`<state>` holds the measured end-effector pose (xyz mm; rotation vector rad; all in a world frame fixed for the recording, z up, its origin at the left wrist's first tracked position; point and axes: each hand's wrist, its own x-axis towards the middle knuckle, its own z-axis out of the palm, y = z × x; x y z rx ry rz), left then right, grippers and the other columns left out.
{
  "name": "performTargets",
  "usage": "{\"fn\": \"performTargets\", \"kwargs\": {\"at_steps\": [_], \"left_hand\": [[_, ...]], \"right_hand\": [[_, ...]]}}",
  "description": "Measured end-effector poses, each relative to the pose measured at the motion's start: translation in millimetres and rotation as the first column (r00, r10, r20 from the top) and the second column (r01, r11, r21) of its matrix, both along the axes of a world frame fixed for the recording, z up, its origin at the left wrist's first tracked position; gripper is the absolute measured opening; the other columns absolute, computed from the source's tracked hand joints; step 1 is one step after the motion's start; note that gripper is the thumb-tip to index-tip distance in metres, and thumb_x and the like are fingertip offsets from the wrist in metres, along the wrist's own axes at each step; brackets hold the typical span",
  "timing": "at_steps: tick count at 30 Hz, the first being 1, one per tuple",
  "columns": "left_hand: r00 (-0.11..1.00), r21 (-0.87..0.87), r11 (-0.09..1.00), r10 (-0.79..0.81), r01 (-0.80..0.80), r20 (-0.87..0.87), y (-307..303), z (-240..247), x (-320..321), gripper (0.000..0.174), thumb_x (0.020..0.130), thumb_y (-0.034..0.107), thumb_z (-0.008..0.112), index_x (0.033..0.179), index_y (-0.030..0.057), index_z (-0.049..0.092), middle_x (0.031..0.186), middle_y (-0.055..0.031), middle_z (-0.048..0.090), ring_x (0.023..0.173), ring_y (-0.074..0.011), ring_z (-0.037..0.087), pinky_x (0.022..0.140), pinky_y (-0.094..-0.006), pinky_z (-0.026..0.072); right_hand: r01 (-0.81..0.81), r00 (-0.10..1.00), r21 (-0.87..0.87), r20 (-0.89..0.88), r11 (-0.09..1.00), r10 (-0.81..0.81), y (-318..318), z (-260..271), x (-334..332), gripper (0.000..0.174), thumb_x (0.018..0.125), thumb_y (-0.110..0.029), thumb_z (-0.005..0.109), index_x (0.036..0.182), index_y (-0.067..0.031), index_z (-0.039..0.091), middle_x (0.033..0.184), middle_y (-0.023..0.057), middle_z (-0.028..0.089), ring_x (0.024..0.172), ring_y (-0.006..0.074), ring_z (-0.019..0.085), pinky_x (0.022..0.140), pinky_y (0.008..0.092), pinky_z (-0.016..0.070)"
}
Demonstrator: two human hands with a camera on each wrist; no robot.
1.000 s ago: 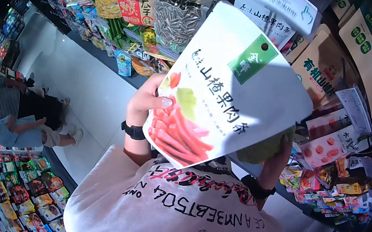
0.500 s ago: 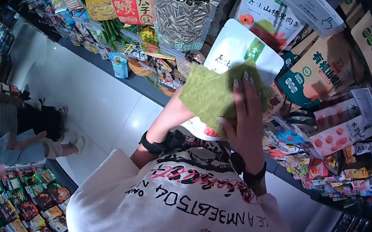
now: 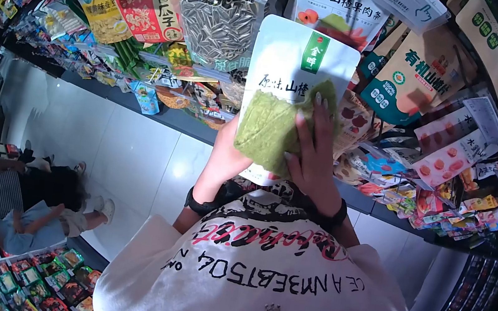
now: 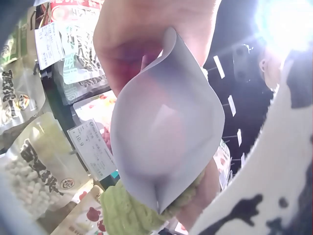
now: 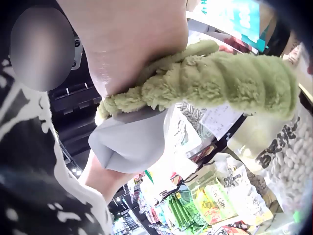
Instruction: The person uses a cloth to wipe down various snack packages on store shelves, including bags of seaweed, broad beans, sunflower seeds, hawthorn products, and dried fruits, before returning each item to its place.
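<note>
A white stand-up pouch (image 3: 276, 47) with a green label and dark lettering is held upright in front of the chest. My left hand (image 3: 228, 155) grips its lower left side, with the fingers hidden behind it. Across the pouch's lower front lies a fuzzy green cloth (image 3: 268, 130). My right hand (image 3: 318, 155) presses the cloth against the pouch with straight fingers, the thumb spread to the left. In the left wrist view the pale bottom of the pouch (image 4: 166, 122) faces the camera. Folds of the cloth (image 5: 215, 81) stick out beside the pouch in the right wrist view.
Behind the pouch a shelf holds a sunflower seed bag (image 3: 219, 26), a matching white pouch (image 3: 338, 7) and a brown pouch (image 3: 413, 76). Price tags (image 3: 410, 7) jut out above. Two people (image 3: 36, 197) are at the left, by a bin of packets (image 3: 50, 283).
The pouch has turned more upright and moved lower, nearer the chest. The right hand has brought the green cloth from behind the pouch to its front and moved it slightly down it.
</note>
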<state>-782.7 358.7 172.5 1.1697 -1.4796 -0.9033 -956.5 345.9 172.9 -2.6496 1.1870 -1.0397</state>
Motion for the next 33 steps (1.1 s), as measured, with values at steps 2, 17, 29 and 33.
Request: {"fn": "performTargets", "kwargs": {"at_steps": [2,17,29,33], "left_hand": [[1.0,-0.034,0.999,0.005,-0.006,-0.015,0.6,0.5,-0.9,0.036,0.067,0.009,0.062,0.098,-0.002,0.049,0.088,-0.0099,0.058,0.08,-0.0137,0.056,0.071,-0.0255,0.0429],[0.907,-0.533,0.779,0.419,-0.331,0.049,-3.7,1.0,-13.6,0.071,0.07,0.014,0.061,0.128,0.0027,0.021,0.131,-0.0198,0.017,0.121,-0.0313,0.021,0.097,-0.0384,0.0201],[0.36,0.162,0.985,0.129,0.063,-0.924,18.6,2.3,-24.9,0.045,0.084,0.033,0.042,0.115,0.0002,0.039,0.109,-0.0127,0.049,0.098,-0.0197,0.048,0.088,-0.0307,0.0362],[0.373,0.135,0.98,0.18,-0.143,-0.91,8.1,-3.9,-19.2,0.048,0.084,0.028,0.043,0.119,-0.0016,0.031,0.111,-0.0135,0.045,0.098,-0.0202,0.048,0.083,-0.0317,0.0384]], "right_hand": [[0.051,0.964,0.024,0.26,0.998,-0.056,-6.4,-4.7,2.1,0.053,0.078,-0.024,0.044,0.125,-0.0044,0.029,0.132,0.0217,0.018,0.12,0.0387,0.023,0.096,0.0469,0.0193],[-0.331,0.747,0.631,0.63,0.701,-0.214,21.9,-9.4,-11.4,0.032,0.082,-0.014,0.047,0.109,0.0036,0.043,0.098,0.0106,0.055,0.088,0.0172,0.053,0.077,0.0275,0.0407],[-0.241,0.968,-0.079,-0.094,0.967,0.233,41.3,5.5,33.0,0.031,0.076,-0.012,0.045,0.103,0.0017,0.053,0.117,0.0071,0.047,0.112,0.0208,0.039,0.091,0.0334,0.0303],[-0.257,0.957,-0.106,-0.168,0.961,0.237,39.9,0.3,31.0,0.034,0.075,-0.015,0.044,0.106,-0.0019,0.053,0.119,0.0059,0.045,0.112,0.0196,0.04,0.091,0.0352,0.0289]]}}
